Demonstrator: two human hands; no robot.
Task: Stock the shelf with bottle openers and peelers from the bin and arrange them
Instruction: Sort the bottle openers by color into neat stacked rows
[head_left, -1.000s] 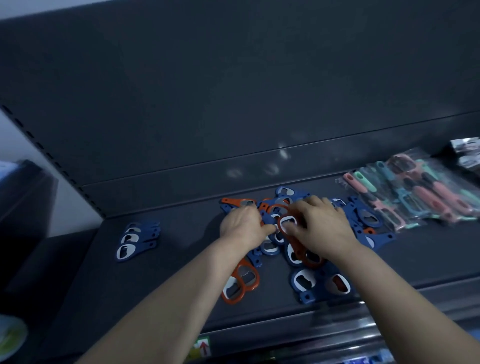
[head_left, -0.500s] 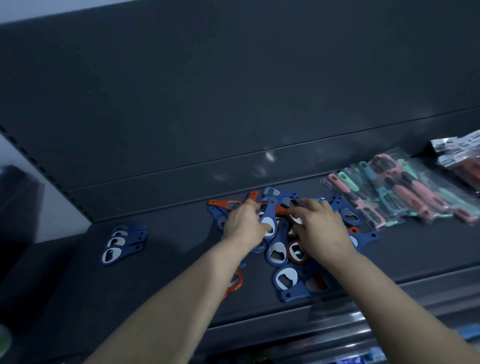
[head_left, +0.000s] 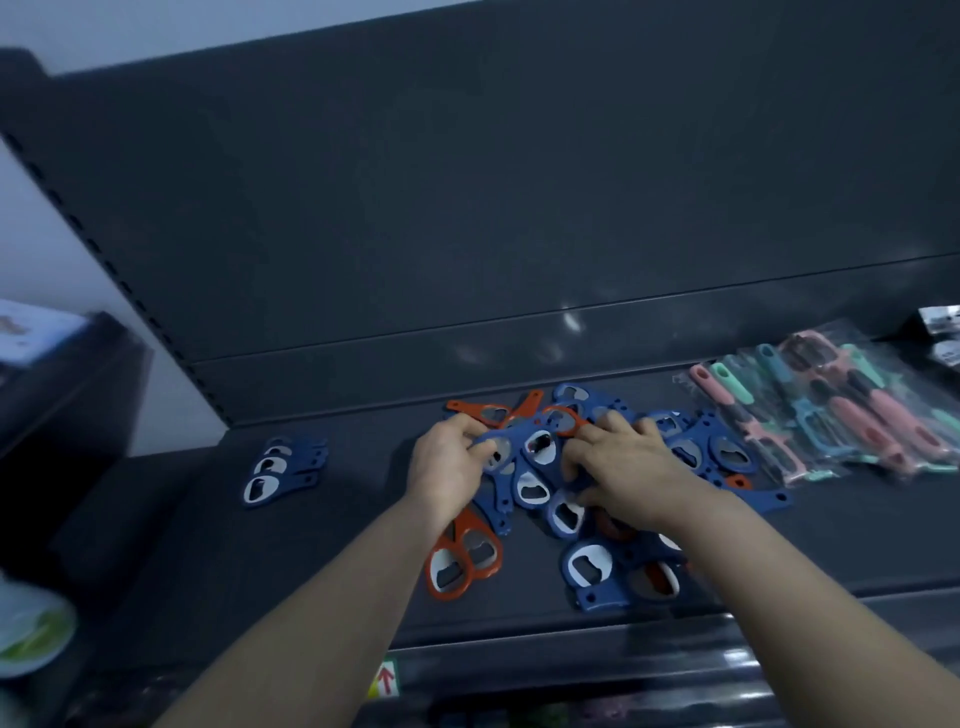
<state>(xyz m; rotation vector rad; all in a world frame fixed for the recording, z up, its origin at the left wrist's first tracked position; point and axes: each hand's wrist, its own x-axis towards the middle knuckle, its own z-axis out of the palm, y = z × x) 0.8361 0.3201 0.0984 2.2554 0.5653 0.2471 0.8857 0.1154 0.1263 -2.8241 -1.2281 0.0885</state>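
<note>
your left hand (head_left: 447, 462) fingers pinch a blue opener (head_left: 501, 446); your right hand (head_left: 628, 462) curls into the pile (head_left: 592, 566), grip unclear; tug hard and tangled ones could skid off the shelf (head_left: 337, 545)

A dark grey metal shelf (head_left: 156, 545) with a flat board carries everything. At 9 o'clock on it lies a small neat stack of blue plastic bottle openers (head_left: 283, 470), fanned and overlapping, well apart from the rest. In the middle sprawls a loose heap of blue and orange-red bottle openers (head_left: 530, 483), piled over one another at all angles. At the heap's 7 o'clock two orange-red openers (head_left: 462, 561) lie side by side, touching. At its 5 o'clock a single blue opener (head_left: 592, 577) sits near the shelf's front edge. At 3 o'clock, just beside the heap, clear plastic packets of peelers (head_left: 841, 415) with pink, mint and teal handles lie overlapping in a row. Beyond them, at the right edge, lie more packets (head_left: 943, 332), too cut off to identify.
</note>
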